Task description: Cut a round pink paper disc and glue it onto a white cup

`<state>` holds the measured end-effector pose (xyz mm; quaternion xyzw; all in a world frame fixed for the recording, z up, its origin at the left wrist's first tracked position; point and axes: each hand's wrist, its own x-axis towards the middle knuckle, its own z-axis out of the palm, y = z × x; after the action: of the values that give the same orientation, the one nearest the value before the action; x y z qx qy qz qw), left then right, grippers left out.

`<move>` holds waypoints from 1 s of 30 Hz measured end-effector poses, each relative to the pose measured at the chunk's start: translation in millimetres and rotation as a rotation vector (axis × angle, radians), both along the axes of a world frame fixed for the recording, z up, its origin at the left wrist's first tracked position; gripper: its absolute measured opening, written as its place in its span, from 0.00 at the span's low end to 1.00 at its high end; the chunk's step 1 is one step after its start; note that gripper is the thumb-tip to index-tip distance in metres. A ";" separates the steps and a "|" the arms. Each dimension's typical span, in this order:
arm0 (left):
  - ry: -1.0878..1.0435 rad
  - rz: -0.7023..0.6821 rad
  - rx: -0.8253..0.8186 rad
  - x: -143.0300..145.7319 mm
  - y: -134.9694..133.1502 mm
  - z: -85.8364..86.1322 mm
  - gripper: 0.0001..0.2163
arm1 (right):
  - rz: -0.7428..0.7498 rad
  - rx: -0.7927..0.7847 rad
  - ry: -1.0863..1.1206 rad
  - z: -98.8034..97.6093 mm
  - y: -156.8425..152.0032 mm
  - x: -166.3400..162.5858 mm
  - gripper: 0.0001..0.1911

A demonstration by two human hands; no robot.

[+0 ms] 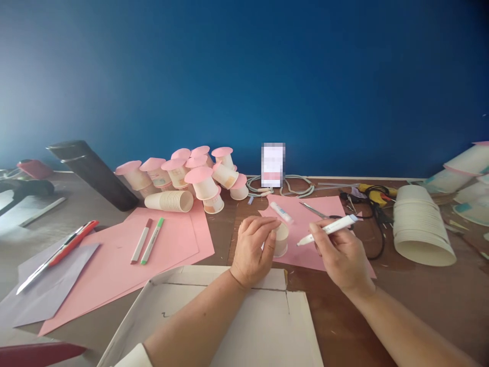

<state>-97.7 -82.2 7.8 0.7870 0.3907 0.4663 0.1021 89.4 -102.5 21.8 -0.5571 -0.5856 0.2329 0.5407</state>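
Backdrop: a deep blue wall behind a brown desk (pixel 439 306).

Item 1 – paper cup (pixel 281 239), small and white, standing on a cut pink sheet (pixel 305 244) at the desk's middle. We cannot see inside it. Our left hand (pixel 254 250) is curled round it, fingers and thumb closed on its wall.

Item 2 – white marker (pixel 328 228), pinched in our right hand (pixel 342 255), which is closed on the barrel. The tip points at the cup and is just beside it.

Item 3: a nested stack of cups (pixel 170 201) lying on its side, mouth turned to the right, toward the far edge, left of middle.

Item 4: a heap of cups with pink paper tops (pixel 191 176) behind that stack, against the far edge.

Item 5: a tall cup stack (pixel 420 224), leaning, at the right side.

Item 6: a shallow cardboard tray (pixel 267 326) at the near edge, under our left forearm.

Sundries: a glue stick (pixel 281 212) and scissors (pixel 317 210) on the cut sheet. Two pens (pixel 147 240) lie on a large pink sheet (pixel 114 270) to the left. A red-handled knife (pixel 57 252) rests on grey paper (pixel 46 290) toward the left edge, and a yellow glue gun (pixel 376 191) with black cord is at the far right.
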 end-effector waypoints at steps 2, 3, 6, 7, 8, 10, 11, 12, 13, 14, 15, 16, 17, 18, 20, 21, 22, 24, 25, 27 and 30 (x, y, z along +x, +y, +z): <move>-0.009 -0.012 -0.002 0.9 0.9 -0.5 0.13 | 0.026 -0.013 -0.040 -1.1 -1.0 -1.0 0.12; -0.010 -0.013 -0.002 1.2 1.2 -0.8 0.13 | 0.042 -0.018 -0.062 -1.7 -1.8 -1.8 0.11; -0.012 -0.006 0.001 1.9 1.5 -1.5 0.12 | 0.109 -0.028 -0.140 -4.0 -5.7 -4.6 0.09; -0.013 -0.003 0.001 1.9 1.5 -1.7 0.12 | 0.139 -0.030 -0.170 -5.0 -7.1 -5.5 0.09; -0.014 -0.001 0.000 1.8 1.5 -1.8 0.12 | 0.167 -0.027 -0.199 -6.0 -8.3 -6.4 0.09; -0.014 0.000 -0.009 1.5 1.6 -2.2 0.12 | 0.215 -0.019 -0.251 -7.9 -10.1 -8.1 0.08; -0.013 0.001 -0.015 1.3 1.6 -2.4 0.12 | 0.237 -0.019 -0.271 -8.7 -10.8 -8.7 0.08; -0.011 0.001 -0.022 1.0 1.6 -2.7 0.12 | 0.257 -0.022 -0.288 -9.4 -11.4 -9.3 0.08; -0.008 0.000 -0.028 0.8 1.6 -3.1 0.12 | 0.276 -0.027 -0.302 -10.0 -12.0 -9.6 0.08; -0.006 -0.001 -0.032 0.6 1.7 -3.4 0.12 | 0.290 -0.032 -0.314 -10.5 -12.6 -9.8 0.08; -0.003 -0.005 -0.033 0.4 1.7 -3.8 0.12 | 0.300 -0.040 -0.324 -10.9 -13.3 -9.7 0.09; -0.003 -0.010 -0.031 0.3 1.7 -4.1 0.13 | 0.306 -0.048 -0.331 -11.4 -14.1 -9.3 0.09; -0.002 -0.014 -0.029 0.3 1.6 -4.4 0.13 | 0.307 -0.055 -0.335 -11.8 -14.9 -8.7 0.08; -0.002 -0.017 -0.028 0.3 1.6 -4.6 0.13 | 0.308 -0.062 -0.336 -12.3 -15.7 -8.0 0.08; -0.001 -0.016 -0.024 0.4 1.5 -4.6 0.13 | 0.307 -0.068 -0.334 -13.4 -17.0 -6.4 0.08; 0.000 -0.014 -0.023 0.5 1.4 -4.5 0.13 | 0.306 -0.066 -0.332 -14.1 -17.4 -5.6 0.07; 0.000 -0.011 -0.022 0.5 1.4 -4.4 0.13 | 0.307 -0.064 -0.334 -14.8 -17.7 -5.0 0.07; 0.000 -0.008 -0.021 0.5 1.4 -4.0 0.13 | 0.311 -0.067 -0.340 -16.4 -17.8 -4.2 0.07; 0.000 -0.006 -0.022 0.4 1.4 -3.9 0.13 | 0.314 -0.071 -0.344 -17.2 -17.8 -3.9 0.06; 0.004 -0.003 -0.025 0.1 1.5 -3.7 0.13 | 0.320 -0.080 -0.348 -18.6 -17.8 -3.8 0.06; 0.010 -0.002 -0.029 -0.3 1.3 -3.8 0.13 | 0.322 -0.090 -0.344 -19.7 -17.9 -4.2 0.06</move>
<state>-98.0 -80.9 4.0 0.7882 0.3972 0.4565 0.1120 85.2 -120.4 2.1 -0.5118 -0.7393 0.2436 0.3636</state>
